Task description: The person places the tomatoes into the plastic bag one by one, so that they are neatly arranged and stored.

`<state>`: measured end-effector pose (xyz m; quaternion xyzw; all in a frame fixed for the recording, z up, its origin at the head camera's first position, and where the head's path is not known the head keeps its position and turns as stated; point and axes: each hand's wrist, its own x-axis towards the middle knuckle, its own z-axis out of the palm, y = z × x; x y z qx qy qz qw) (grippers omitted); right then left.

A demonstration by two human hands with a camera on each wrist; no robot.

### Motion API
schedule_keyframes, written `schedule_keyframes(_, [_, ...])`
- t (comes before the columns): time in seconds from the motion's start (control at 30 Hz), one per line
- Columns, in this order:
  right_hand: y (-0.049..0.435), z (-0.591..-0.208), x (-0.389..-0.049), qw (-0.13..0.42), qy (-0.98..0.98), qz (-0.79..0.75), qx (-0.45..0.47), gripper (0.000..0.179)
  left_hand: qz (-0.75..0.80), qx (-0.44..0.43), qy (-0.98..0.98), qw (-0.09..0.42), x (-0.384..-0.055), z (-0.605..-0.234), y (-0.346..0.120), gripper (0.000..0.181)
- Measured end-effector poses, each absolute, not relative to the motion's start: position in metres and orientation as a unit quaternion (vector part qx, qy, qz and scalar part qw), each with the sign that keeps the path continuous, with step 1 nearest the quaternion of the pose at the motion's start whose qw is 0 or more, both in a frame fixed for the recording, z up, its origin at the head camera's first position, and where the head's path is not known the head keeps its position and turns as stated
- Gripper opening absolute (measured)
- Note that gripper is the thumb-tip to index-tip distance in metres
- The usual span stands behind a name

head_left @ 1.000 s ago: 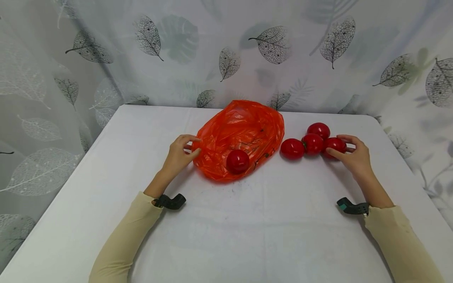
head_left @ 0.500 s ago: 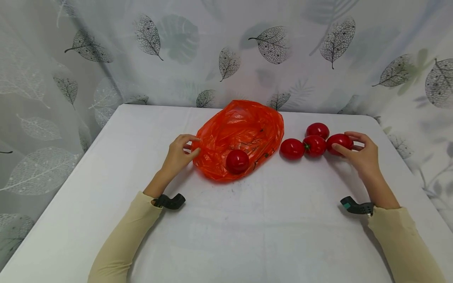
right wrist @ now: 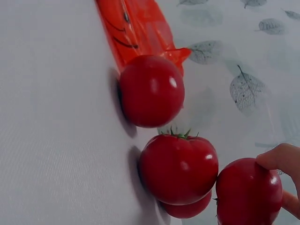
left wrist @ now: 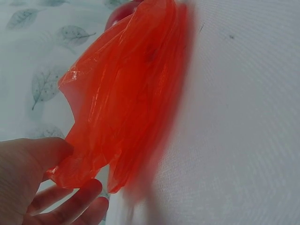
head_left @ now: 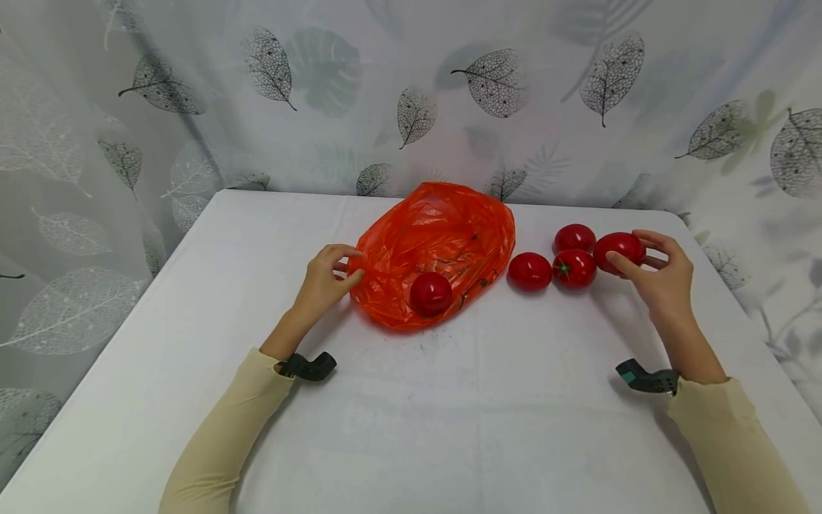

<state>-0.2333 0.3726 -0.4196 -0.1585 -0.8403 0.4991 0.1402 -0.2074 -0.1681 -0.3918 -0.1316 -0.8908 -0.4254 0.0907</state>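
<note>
An orange-red plastic bag [head_left: 443,221] lies spread on the table, with one tomato [head_left: 431,293] on its near part. My left hand [head_left: 326,282] pinches the bag's left edge between thumb and fingers; the left wrist view shows the film [left wrist: 126,103] pulled up at that spot. Over on the right, my right hand [head_left: 664,275] grips a tomato [head_left: 619,253] raised a little off the table. Beside it sit a tomato with a green stem [head_left: 574,268], another behind [head_left: 574,238], and a third [head_left: 529,272] close to the bag.
A white cloth covers the table [head_left: 411,428]. Behind its far edge hangs a pale leaf-patterned curtain [head_left: 449,107]. Dark curved wrist mounts stick out from the left wrist [head_left: 311,366] and the right wrist [head_left: 645,377].
My right hand has moved right and away from me with its tomato, lifting it. The stemmed tomato has rolled slightly right, turning its green stem toward view. My left hand stays put.
</note>
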Motion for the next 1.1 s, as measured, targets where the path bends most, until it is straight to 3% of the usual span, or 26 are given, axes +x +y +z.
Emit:
schedule_keyframes(0.87, [0.327,-0.417,-0.230,0.155,-0.833,0.524,-0.082,0.066,-0.424,-0.145,-0.888,0.101,-0.208,-0.393,-0.168,0.025])
schedule_keyframes(1.1, [0.287,-0.382,-0.208,0.155,-0.835,0.526,-0.054,0.059,-0.425,-0.139,-0.889,0.099,-0.208,-0.393,-0.169,0.026])
